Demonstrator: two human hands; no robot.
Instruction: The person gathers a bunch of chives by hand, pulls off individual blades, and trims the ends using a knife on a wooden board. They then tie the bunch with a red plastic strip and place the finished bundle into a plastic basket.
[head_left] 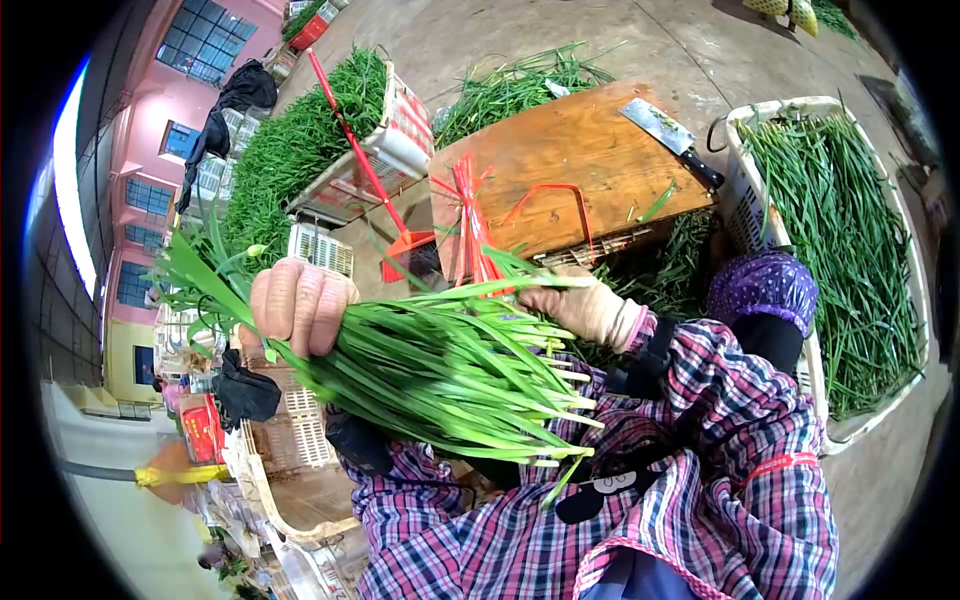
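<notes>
A thick bunch of long green leafy stalks lies across the front of my body, its pale cut ends toward the right. Wrapped round its leafy left part is my left hand, fingers closed. My right hand, in a light glove, is closed at the upper right of the bunch, pinching a stalk near its pale end. Just beyond the hands, red ties lie on the edge of a wooden board. A cleaver rests at the board's far right corner.
At the right is a white crate full of green stalks. Another loaded crate stands at the upper left, with a red-handled dustpan before it. A beige basket is at the lower left. Loose greens lie behind the board.
</notes>
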